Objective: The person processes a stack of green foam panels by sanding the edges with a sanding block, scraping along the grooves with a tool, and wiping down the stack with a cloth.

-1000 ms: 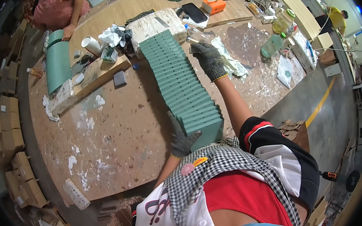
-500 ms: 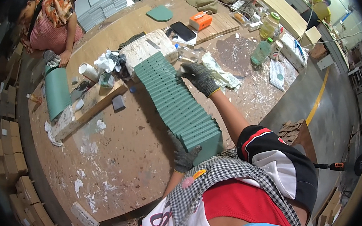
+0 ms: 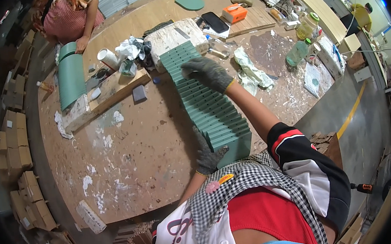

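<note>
A long fanned row of green panels point(image 3: 213, 106), stepped like stairs and dotted with small dark holes, runs from my apron to a white-stained block point(image 3: 175, 38). My left hand point(image 3: 209, 157), in a dark grey glove, grips the near end from its left side, thumb over the front panel. Over the far part of the row, my right hand point(image 3: 208, 75) is gloved too, its fingers curled together. Something small and pale shows at its fingertips, too little to name. The palm side of that hand is hidden.
Left of the row lie a small grey block point(image 3: 139, 94), a wooden beam point(image 3: 119, 89) and a curved green sheet point(image 3: 72, 80). To the right are a crumpled cloth point(image 3: 247, 70) and a green bottle point(image 3: 297, 53). Another person's hand point(image 3: 82, 43) rests by the curved sheet.
My right hand has moved left from the row's right edge to over its panels. My left hand keeps its hold. The whole view has shifted somewhat.
</note>
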### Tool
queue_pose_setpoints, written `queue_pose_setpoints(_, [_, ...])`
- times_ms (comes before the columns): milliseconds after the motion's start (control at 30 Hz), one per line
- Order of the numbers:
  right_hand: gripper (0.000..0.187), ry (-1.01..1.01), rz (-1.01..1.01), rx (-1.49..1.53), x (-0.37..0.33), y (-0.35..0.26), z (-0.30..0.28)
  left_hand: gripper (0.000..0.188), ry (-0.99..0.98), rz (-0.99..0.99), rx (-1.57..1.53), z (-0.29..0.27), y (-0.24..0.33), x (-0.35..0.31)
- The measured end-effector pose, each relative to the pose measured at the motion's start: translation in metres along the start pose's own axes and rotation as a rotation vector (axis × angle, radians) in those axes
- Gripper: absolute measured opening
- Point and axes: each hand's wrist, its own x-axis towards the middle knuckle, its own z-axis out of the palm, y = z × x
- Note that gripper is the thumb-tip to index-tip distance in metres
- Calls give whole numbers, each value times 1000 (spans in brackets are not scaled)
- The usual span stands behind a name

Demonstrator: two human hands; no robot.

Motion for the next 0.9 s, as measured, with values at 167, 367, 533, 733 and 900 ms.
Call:
queue_pose_setpoints(167, [13,-444,-120,-264,27,-3,33,134,-68,-129,-133,-10,17,7])
queue_pose_setpoints(367, [10,-309,-160,-187,40,-13,28,134,-3,108,-126,-4,0,8])
queue_pose_setpoints(533, [8,-211,-82,-339,40,-1,29,135,-36,-59,-294,-6,12,14])
queue_pose_setpoints(733, [9,-282,-100,-263,26,-3,39,135,-25,-44,-252,-11,20,12])
queue_pose_setpoints(900, [8,-227,148,-440,20,5,6,132,-26,-18,-469,-11,23,15])
